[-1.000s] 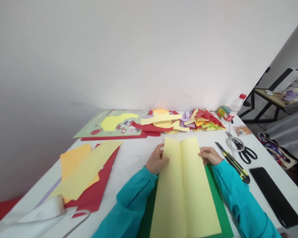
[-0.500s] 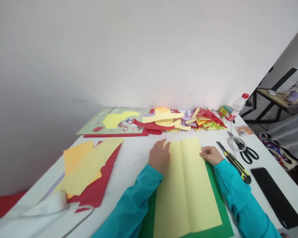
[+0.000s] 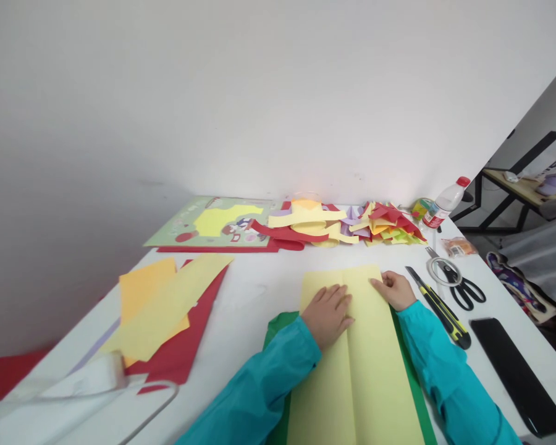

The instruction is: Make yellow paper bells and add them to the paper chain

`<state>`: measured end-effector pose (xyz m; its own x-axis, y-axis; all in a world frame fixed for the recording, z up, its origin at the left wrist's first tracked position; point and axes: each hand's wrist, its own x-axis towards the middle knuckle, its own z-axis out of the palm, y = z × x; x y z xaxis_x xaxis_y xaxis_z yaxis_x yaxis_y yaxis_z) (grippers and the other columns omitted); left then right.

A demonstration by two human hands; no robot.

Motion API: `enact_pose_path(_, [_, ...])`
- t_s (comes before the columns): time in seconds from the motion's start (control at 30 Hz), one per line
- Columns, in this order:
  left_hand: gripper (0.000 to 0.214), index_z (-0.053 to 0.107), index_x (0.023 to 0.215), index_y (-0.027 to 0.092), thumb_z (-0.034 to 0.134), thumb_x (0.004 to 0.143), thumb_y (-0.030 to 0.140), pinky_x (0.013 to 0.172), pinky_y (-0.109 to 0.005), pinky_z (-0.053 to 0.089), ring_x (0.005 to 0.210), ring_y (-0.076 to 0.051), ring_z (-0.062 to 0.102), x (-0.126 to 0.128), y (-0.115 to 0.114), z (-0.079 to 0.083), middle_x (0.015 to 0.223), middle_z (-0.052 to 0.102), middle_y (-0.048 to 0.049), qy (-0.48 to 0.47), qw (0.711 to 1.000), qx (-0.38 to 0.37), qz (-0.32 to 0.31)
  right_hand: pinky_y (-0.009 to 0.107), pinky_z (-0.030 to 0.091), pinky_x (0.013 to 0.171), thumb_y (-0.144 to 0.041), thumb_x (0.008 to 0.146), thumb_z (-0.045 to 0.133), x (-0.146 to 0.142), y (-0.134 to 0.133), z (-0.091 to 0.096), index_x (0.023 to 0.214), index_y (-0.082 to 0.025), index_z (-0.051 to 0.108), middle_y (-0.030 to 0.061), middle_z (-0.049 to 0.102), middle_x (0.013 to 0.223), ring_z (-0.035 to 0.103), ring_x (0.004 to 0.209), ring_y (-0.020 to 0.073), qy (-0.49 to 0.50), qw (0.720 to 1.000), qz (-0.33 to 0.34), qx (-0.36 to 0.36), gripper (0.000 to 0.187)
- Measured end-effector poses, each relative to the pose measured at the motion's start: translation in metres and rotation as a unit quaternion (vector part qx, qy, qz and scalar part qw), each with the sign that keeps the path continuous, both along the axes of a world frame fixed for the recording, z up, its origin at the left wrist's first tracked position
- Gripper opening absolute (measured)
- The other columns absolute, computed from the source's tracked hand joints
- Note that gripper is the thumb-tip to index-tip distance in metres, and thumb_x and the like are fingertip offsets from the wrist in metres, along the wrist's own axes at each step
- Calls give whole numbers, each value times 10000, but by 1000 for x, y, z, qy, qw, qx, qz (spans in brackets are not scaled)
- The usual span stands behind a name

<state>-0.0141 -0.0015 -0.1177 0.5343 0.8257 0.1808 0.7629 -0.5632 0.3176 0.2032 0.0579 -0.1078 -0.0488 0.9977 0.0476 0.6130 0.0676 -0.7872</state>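
Observation:
A sheet of pale yellow paper (image 3: 377, 371) with a lengthwise crease lies over a green sheet (image 3: 282, 321) on the white table. My left hand (image 3: 328, 314) rests flat on the yellow paper, fingers stretched across to the crease. At the paper's upper right edge, my right hand (image 3: 393, 289) pinches it between thumb and fingers. To the right of that hand lie a yellow-and-black utility knife (image 3: 438, 306) and black-handled scissors (image 3: 466, 292), with a roll of clear tape (image 3: 445, 272) over the scissors.
Cut paper pieces (image 3: 315, 222) and folded scraps (image 3: 389, 222) line the wall. Orange paper (image 3: 143, 281) overlies red paper (image 3: 189, 346) at left, near a white device (image 3: 97, 377) with a cable. A bottle (image 3: 446, 203) stands back right; a black phone-like slab (image 3: 519, 374) lies at right.
My left hand has moved right from the paper's upper left edge onto its middle by the crease. My right hand keeps its pinch at the right edge. The view has shifted slightly.

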Motion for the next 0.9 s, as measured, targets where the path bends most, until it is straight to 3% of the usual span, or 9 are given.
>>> enact_pose_path(0.27, [354, 590, 1126, 121, 480, 865, 334, 950, -464, 370, 1164, -313, 481, -9, 13, 7, 1242, 565, -174, 34, 997, 65, -23, 236, 438, 467, -409, 754, 583, -4, 2, -2, 883, -179, 644, -15, 611, 567, 540, 481, 131, -100, 988, 21, 113, 271])
enact_pose_path(0.43, [323, 604, 1090, 119, 418, 898, 301, 907, -439, 394, 1115, -289, 506, -16, 29, 2, 1196, 598, -142, 35, 995, 91, -13, 301, 509, 685, -260, 819, 517, -8, -3, -3, 1050, -193, 645, 83, 688, 879, 622, 787, 198, -172, 956, 97, 219, 272])
enact_pose_path(0.53, [346, 576, 1140, 140, 435, 891, 336, 919, -428, 385, 1131, -278, 495, -17, 31, 1, 1241, 577, -116, 29, 993, 108, -23, 343, 507, 769, -163, 829, 499, -10, -7, 0, 1058, -190, 648, 109, 682, 1000, 607, 909, 223, -228, 912, 164, 298, 275])
enact_pose_path(0.67, [349, 569, 1143, 172, 454, 881, 372, 961, -437, 351, 1166, -275, 479, -17, 29, 2, 1258, 573, -82, 25, 987, 153, -45, 384, 509, 823, -101, 853, 491, -13, -11, 8, 1084, -110, 622, 159, 643, 1125, 566, 1049, 259, -309, 805, 247, 442, 265])
enact_pose_path(0.73, [331, 580, 1120, 170, 454, 882, 363, 963, -437, 351, 1162, -273, 488, -17, 29, 2, 1241, 588, -77, 20, 985, 165, -41, 386, 508, 849, -105, 870, 483, -17, -12, 11, 1092, -99, 613, 157, 638, 1141, 541, 1110, 259, -312, 789, 283, 446, 258])
enact_pose_path(0.9, [275, 613, 1057, 139, 443, 884, 268, 958, -403, 376, 1134, -243, 521, -17, 30, -4, 1185, 626, -85, -9, 980, 196, -18, 421, 498, 903, -98, 890, 458, -25, -17, 9, 1083, -83, 619, 146, 641, 1147, 518, 1167, 264, -294, 787, 338, 425, 253])
